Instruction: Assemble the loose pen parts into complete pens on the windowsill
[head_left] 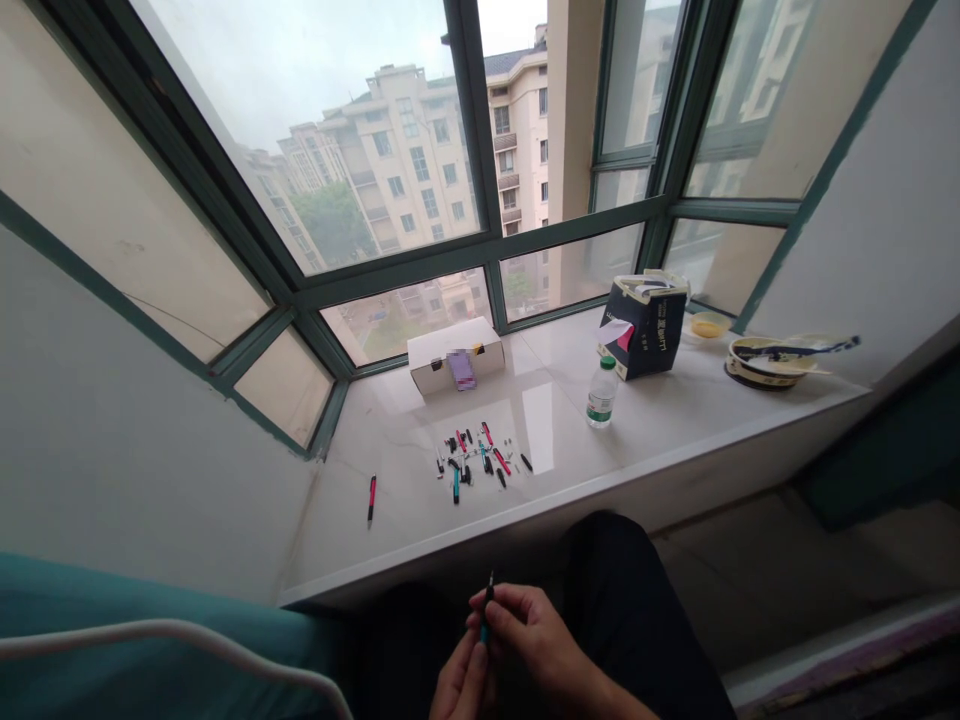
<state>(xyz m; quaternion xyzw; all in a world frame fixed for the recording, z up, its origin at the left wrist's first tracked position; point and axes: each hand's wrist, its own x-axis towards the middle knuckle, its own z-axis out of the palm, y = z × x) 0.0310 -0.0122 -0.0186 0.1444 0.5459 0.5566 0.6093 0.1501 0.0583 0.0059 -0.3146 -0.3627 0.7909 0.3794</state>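
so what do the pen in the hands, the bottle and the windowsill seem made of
Pen: probably plastic, from its black and teal body; the tip may be metal, but its finish is unclear. Bottle: likely clear, glossy plastic, see-through above its label. Windowsill: polished stone or glossy tile, hard to say which; it is pale, faintly veined and reflects the daylight.

My left hand [459, 682] hid the rear end of the pen [484, 632] and ran off the bottom edge, which also cut my right forearm [604, 692]. I couldn't make out the smallest parts [508, 442] on the sill [412, 505], nor read the bottle's label [599, 408].
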